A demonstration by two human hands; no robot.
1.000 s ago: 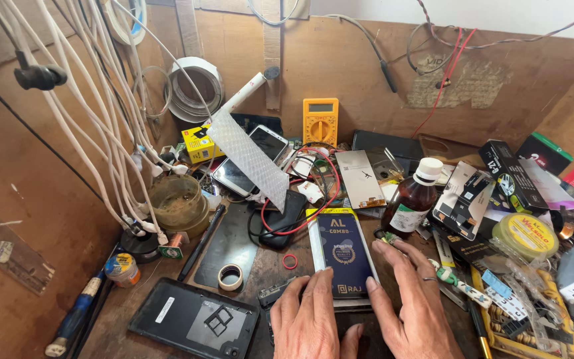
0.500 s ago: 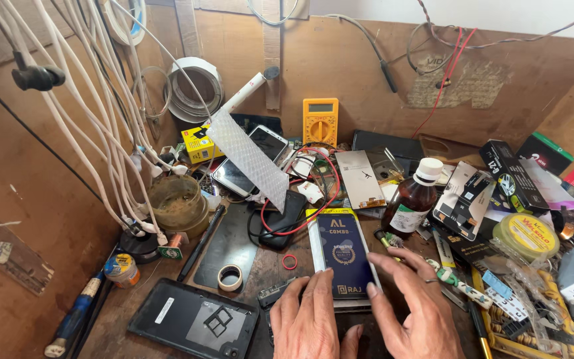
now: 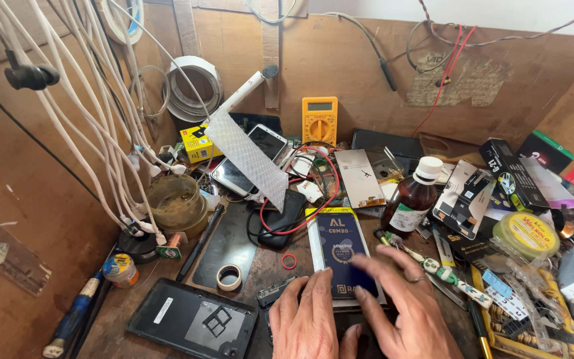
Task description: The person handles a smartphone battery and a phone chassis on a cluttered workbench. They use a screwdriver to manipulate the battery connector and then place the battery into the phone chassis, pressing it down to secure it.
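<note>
Head view: both my hands lie flat at six o'clock on a crowded bench, the left hand point(image 3: 305, 318) with fingers spread and closed on nothing, fingertips at the near edge of a blue phone pack point(image 3: 341, 256), the right hand point(image 3: 406, 309) loosely open, blurred, its fingers across the pack's lower right corner. The pack lies face up at the bench's centre, and I judge it unopened, so the work looks barely begun. A brown bottle point(image 3: 413, 199) stands at two o'clock from it, a yellow meter point(image 3: 319, 119) at twelve, a tape roll point(image 3: 229, 276) at nine.
</note>
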